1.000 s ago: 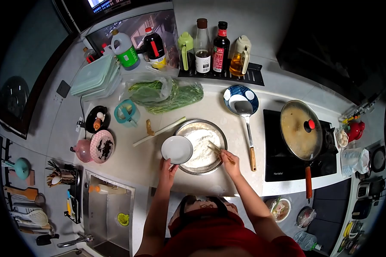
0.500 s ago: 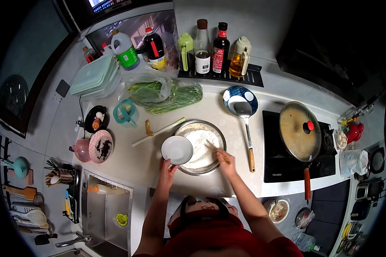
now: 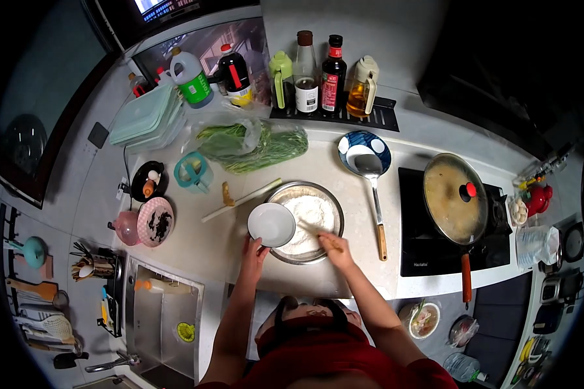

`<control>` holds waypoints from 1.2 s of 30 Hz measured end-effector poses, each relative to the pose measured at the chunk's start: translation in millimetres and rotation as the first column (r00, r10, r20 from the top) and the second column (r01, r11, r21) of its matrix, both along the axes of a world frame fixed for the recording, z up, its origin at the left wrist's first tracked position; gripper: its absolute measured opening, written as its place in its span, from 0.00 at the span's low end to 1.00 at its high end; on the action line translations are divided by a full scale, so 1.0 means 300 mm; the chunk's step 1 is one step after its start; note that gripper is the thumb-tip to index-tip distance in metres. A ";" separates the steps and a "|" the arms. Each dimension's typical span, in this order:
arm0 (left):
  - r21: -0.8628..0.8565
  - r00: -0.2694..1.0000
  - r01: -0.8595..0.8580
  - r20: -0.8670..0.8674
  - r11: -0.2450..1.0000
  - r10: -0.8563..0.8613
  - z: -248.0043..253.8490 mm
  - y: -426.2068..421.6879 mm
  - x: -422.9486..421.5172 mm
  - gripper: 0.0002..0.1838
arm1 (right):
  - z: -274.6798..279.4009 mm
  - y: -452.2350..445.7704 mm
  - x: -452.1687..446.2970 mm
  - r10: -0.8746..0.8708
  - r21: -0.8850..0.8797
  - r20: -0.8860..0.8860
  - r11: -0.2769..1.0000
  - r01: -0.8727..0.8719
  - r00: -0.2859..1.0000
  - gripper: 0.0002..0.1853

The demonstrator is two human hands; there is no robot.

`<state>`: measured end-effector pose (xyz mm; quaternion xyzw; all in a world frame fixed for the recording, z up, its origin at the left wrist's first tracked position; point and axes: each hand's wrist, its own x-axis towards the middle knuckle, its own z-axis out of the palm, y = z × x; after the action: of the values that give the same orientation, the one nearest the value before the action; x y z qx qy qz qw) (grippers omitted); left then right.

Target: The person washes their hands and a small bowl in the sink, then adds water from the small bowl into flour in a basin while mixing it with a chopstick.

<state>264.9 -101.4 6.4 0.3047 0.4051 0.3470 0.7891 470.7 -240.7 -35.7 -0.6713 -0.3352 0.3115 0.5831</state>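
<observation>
My left hand [image 3: 254, 254] grips the near rim of a white bowl [image 3: 272, 224], tilted over the left side of a metal basin [image 3: 339, 214]. Whether anything is left in the bowl is hard to make out. White flour [image 3: 313, 211] covers the bottom of the basin. In my closed right hand [image 3: 337, 253] is a pair of chopsticks [image 3: 312, 227], their tips down in the flour near the bowl. A scallion stalk [image 3: 240, 200] and a piece of ginger [image 3: 228, 194] lie on the counter to the left of the basin.
A spatula [image 3: 377, 201] rests on a blue patterned bowl [image 3: 368, 144] at the right. Beyond it, a lidded pan [image 3: 454, 194] sits on the stove [image 3: 422, 259]. Bagged greens [image 3: 256, 149] and several bottles [image 3: 333, 74] stand behind. The sink [image 3: 165, 318] is at the near left.
The chopstick tips have swept left and slightly down through the flour, with my right hand shifting left too. The white bowl has moved a little to the right.
</observation>
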 end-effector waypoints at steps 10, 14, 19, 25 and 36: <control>0.062 0.989 0.004 -0.145 0.998 0.005 -0.025 0.001 0.047 0.32 | 0.090 -0.136 0.041 -0.149 -0.001 -0.375 0.987 0.160 0.915 0.14; 0.098 0.982 0.003 -0.189 0.995 0.016 -0.013 -0.005 0.063 0.33 | 0.098 -0.143 0.050 -0.204 -0.002 -0.320 0.977 0.215 0.925 0.14; 0.018 0.994 -0.032 -0.103 0.999 0.034 -0.019 0.010 0.056 0.29 | 0.064 -0.063 -0.002 -0.250 -0.001 0.158 0.967 0.254 0.955 0.12; -0.045 0.998 -0.059 -0.020 0.997 0.058 0.009 0.011 0.049 0.22 | 0.057 -0.012 -0.104 0.121 0.002 0.031 0.993 -0.121 0.992 0.13; -0.071 0.998 -0.063 0.014 0.996 0.064 0.011 0.014 -0.004 0.18 | 0.003 0.034 -0.068 0.014 -0.083 0.004 0.996 -0.013 1.000 0.18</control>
<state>263.6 -97.3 9.6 0.2610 0.4200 0.3598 0.7912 450.4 -230.5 -34.9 -0.6934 -0.3279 0.3274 0.5518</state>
